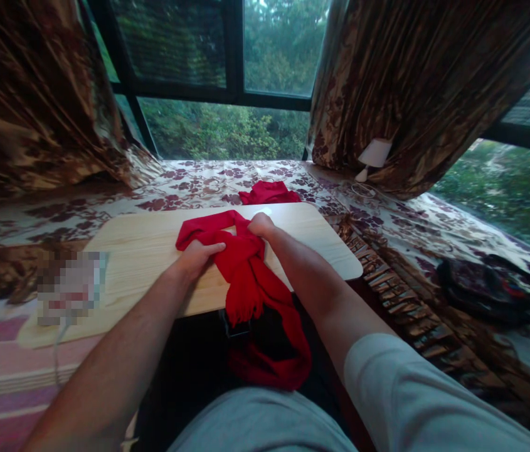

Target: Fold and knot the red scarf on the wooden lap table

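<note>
A red scarf with a fringed end lies looped on a light wooden board. Its long tail hangs off the board's near edge and curves down in front of my body. My left hand grips the left side of the loop, thumb on top and the other fingers hidden under the cloth. At the right of the loop, my right hand is closed on the scarf near where it crosses over itself. The hidden fingertips of that hand leave the exact grip unclear.
Another red cloth lies behind the board on the floral cover. A blurred-out item with a cord rests at the board's left end. On the right are a small white lamp and a dark bag. Curtains flank the window.
</note>
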The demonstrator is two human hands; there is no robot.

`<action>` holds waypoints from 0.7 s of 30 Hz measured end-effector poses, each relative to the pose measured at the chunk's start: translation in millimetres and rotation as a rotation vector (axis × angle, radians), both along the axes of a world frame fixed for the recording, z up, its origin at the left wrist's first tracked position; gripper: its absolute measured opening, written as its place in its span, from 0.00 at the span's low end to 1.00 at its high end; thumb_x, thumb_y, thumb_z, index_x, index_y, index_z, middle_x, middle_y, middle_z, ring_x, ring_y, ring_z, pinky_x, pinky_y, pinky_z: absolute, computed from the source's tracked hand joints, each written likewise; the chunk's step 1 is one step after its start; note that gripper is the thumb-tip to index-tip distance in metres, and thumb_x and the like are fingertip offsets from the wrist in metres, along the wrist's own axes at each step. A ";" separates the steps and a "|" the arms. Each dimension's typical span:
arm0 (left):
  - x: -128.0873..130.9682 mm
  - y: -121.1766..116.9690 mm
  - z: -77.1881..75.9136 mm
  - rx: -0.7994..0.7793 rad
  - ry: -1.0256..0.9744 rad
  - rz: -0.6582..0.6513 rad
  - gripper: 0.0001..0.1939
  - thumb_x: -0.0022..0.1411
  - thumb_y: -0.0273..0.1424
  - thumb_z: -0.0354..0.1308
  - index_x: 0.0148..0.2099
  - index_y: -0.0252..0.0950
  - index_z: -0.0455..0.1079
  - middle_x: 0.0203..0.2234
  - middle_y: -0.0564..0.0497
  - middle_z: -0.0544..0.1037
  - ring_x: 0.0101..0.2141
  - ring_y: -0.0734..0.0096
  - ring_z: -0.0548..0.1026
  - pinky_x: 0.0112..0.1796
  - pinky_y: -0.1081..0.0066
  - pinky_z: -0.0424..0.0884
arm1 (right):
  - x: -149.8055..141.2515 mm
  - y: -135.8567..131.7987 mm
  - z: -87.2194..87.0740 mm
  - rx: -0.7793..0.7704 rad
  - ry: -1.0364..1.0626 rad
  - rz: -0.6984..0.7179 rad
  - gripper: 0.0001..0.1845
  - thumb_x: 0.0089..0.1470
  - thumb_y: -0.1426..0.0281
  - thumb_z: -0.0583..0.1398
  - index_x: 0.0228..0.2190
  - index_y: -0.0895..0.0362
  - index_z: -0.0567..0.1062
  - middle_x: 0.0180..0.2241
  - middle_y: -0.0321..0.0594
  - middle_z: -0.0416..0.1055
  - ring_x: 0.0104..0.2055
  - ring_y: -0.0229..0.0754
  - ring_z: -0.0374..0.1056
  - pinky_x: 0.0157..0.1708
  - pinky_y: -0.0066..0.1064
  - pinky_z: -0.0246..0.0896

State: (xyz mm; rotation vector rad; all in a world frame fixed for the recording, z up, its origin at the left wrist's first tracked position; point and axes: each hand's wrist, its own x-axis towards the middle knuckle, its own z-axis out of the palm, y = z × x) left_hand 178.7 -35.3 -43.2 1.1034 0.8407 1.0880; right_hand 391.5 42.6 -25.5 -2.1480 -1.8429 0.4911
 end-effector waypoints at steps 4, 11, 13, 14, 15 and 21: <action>1.0 14.4 7.4 -0.038 0.108 0.061 0.23 0.35 0.31 0.76 0.38 0.30 0.79 0.33 0.42 0.83 0.35 0.54 0.81 0.41 0.60 0.77 | 9.1 12.9 3.4 0.076 -0.041 -0.035 0.20 0.57 0.71 0.59 0.49 0.66 0.78 0.51 0.59 0.76 0.54 0.53 0.73 0.44 0.30 0.67; 4.2 22.0 16.0 -0.274 0.279 0.173 0.14 0.41 0.32 0.71 0.31 0.32 0.74 0.21 0.47 0.77 0.18 0.70 0.70 0.15 0.76 0.56 | 28.4 19.3 8.4 -0.004 -0.073 0.085 0.23 0.55 0.63 0.65 0.47 0.66 0.80 0.48 0.57 0.78 0.51 0.53 0.75 0.46 0.30 0.66; 1.2 22.3 15.3 -0.349 0.236 0.378 0.13 0.46 0.34 0.68 0.34 0.33 0.73 0.20 0.51 0.74 0.18 0.71 0.69 0.16 0.76 0.57 | 26.8 20.8 6.8 0.093 0.007 0.052 0.27 0.57 0.58 0.64 0.52 0.63 0.77 0.51 0.53 0.77 0.52 0.49 0.74 0.48 0.29 0.65; -1.4 23.4 15.1 -0.372 0.206 0.476 0.13 0.47 0.35 0.67 0.35 0.34 0.72 0.20 0.52 0.73 0.18 0.71 0.69 0.16 0.75 0.59 | 24.8 21.7 5.6 0.122 0.028 0.035 0.29 0.59 0.56 0.63 0.54 0.63 0.76 0.53 0.53 0.76 0.53 0.48 0.73 0.49 0.29 0.64; -4.5 25.4 15.0 -0.384 0.180 0.557 0.13 0.49 0.35 0.66 0.36 0.35 0.71 0.20 0.53 0.72 0.18 0.71 0.69 0.17 0.75 0.61 | 22.2 22.6 4.4 0.131 0.039 0.023 0.29 0.60 0.55 0.62 0.54 0.63 0.76 0.54 0.53 0.75 0.54 0.48 0.72 0.49 0.29 0.64; -31.7 54.6 7.3 -0.343 0.220 0.739 0.18 0.50 0.33 0.64 0.44 0.32 0.72 0.27 0.49 0.76 0.24 0.68 0.74 0.22 0.72 0.69 | 3.5 23.2 -0.5 0.094 -0.021 0.071 0.19 0.61 0.61 0.61 0.44 0.63 0.81 0.49 0.53 0.78 0.51 0.49 0.74 0.47 0.29 0.64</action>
